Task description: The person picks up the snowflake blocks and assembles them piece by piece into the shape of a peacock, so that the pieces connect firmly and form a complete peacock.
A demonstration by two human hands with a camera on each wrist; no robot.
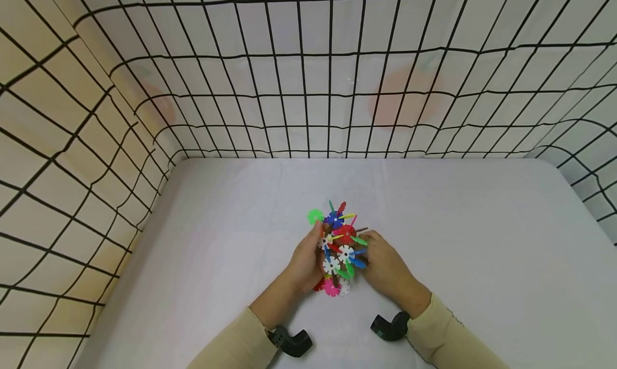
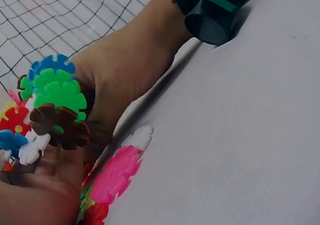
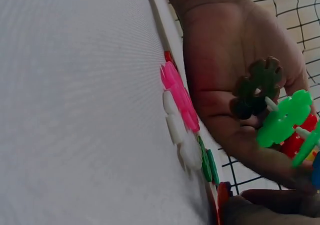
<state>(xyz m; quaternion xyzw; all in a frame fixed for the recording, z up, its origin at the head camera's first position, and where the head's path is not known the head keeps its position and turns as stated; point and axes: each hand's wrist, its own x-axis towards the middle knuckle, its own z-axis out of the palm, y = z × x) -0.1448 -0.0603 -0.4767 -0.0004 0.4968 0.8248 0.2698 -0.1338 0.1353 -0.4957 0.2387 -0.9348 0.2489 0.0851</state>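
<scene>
A cluster of linked flower-shaped plastic discs (image 1: 345,254), in white, red, blue, green and other colours, is between both hands above the white table. My left hand (image 1: 307,262) grips its left side, thumb up along the edge. At the right side my right hand (image 1: 388,267) holds it with curled fingers, whose tips are partly hidden. In the left wrist view a brown disc (image 2: 60,126) and green discs (image 2: 60,92) stick out by the right hand. The right wrist view shows a green disc (image 3: 286,119) before the left palm. Below the hands is a pink disc (image 1: 332,287).
A white-covered table (image 1: 231,219) spreads around the hands. Black wire mesh (image 1: 315,74) rises along the back and sides. A light green disc (image 1: 315,216) shows behind the left thumb. Black camera mounts (image 1: 296,343) jut from both wrists.
</scene>
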